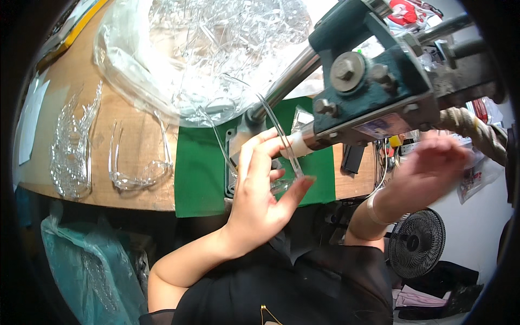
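My left hand (264,197) grips a clear plastic eyeglass frame (293,160) beneath the head of a dark green metal press (374,97), its fingers at the white cylindrical tip (296,144). The frame's long temple crosses in front of that tip. Under them lie a green mat (200,187) and the press's metal base (230,184). My right hand (422,173) is raised at the right, smeared by motion, just below a cloth-wrapped lever (468,124); its fingers are too blurred to read.
Piles of clear frames (73,157) and more frames (141,173) lie on the wooden table (135,203), below a large bag of clear frames (206,43). A black phone-like item (352,160) and cables lie rightward. A fan (416,244) and teal plastic bag (92,260) are below.
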The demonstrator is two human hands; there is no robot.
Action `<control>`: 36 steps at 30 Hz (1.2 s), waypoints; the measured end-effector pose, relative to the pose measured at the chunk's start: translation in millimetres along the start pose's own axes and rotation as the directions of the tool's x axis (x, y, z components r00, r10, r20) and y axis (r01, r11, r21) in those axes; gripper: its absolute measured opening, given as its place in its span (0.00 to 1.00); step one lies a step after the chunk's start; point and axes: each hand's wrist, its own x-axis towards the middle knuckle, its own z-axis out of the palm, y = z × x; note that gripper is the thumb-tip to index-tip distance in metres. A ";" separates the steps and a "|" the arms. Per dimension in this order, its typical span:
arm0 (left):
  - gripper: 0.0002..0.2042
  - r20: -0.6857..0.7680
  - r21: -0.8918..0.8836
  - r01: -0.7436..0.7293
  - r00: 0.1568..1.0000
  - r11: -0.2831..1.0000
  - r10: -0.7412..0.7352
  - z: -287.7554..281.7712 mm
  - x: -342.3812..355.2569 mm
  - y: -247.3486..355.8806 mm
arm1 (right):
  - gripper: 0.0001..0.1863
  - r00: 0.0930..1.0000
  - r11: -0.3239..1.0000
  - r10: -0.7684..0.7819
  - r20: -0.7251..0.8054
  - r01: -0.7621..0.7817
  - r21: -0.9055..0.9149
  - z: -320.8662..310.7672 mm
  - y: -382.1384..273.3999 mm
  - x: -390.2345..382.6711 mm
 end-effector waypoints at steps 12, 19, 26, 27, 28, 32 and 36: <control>0.24 -0.036 0.040 -0.055 0.998 0.998 0.056 21.1 14.2 -22.5 | 0.16 0.931 0.967 -0.123 0.343 0.190 -0.170 43.8 -35.8 -14.5; 0.23 -0.046 -0.028 -0.028 0.999 0.999 0.026 22.7 11.7 -23.6 | 0.19 0.921 0.909 -0.243 0.303 0.325 -0.260 47.5 -21.6 -41.7; 0.23 -0.130 0.210 -0.142 0.976 0.967 0.172 20.6 10.6 -18.8 | 0.27 0.994 1.000 -0.014 0.109 0.015 -0.002 46.8 -45.2 20.5; 0.24 -0.119 0.237 -0.145 0.977 0.961 0.177 18.7 11.0 -18.6 | 0.33 0.982 0.985 0.014 0.189 -0.046 0.167 54.7 -33.3 21.8; 0.24 -0.108 0.266 -0.147 0.978 0.953 0.181 16.5 10.6 -18.1 | 0.34 0.993 0.929 -0.097 0.074 0.117 -0.350 59.2 -24.4 21.8; 0.27 -0.030 0.108 0.080 0.997 0.991 -0.077 -18.3 -15.5 0.7 | 0.32 0.985 0.887 -0.170 -0.023 0.143 -0.438 28.6 9.7 -21.9; 0.22 -0.316 0.074 0.384 0.884 0.920 -0.344 -79.7 -56.0 8.2 | 0.23 0.961 0.968 0.226 0.157 -0.203 -0.147 -23.5 24.4 -54.0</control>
